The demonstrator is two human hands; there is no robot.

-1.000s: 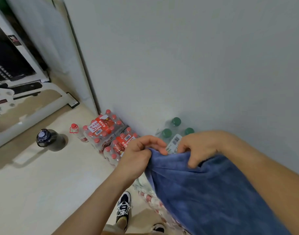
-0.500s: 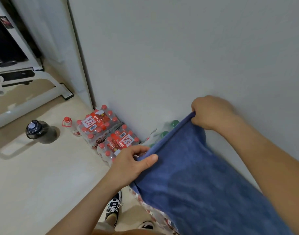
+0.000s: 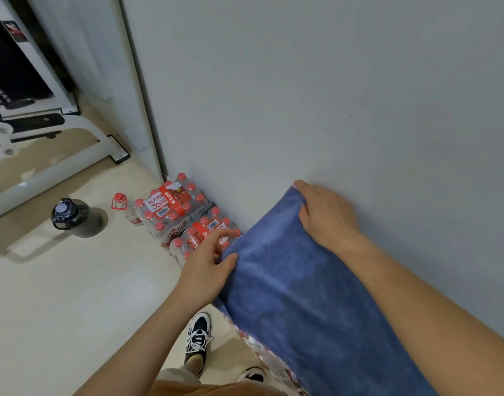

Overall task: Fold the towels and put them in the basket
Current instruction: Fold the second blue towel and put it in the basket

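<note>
A pale wall (image 3: pixel 302 95) fills the frame from 12 to 4 o'clock, and a cream floor (image 3: pixel 59 310) lies from 7 to 10 o'clock. The blue towel (image 3: pixel 302 310) is held spread in the air in front of the wall. Its long axis runs from 5 o'clock up toward 11 o'clock, with the short leading edge pointing to 11. The right hand (image 3: pixel 325 218) takes the far corner at the 1 o'clock end of that edge, its grip closed, fingers curled over the cloth. The left hand (image 3: pixel 207 267) takes the near corner at the 7 o'clock end, its grip looser: the thumb lies on top and the fingers reach out beyond the edge. At 10 o'clock of the towel two shrink-wrapped packs of red-capped bottles (image 3: pixel 170 207) stand against the wall. A dark jug (image 3: pixel 73 217) and a single bottle (image 3: pixel 125 208) stand at their 9 o'clock. A black-and-white shoe (image 3: pixel 197 338) shows at 6 o'clock.
</note>
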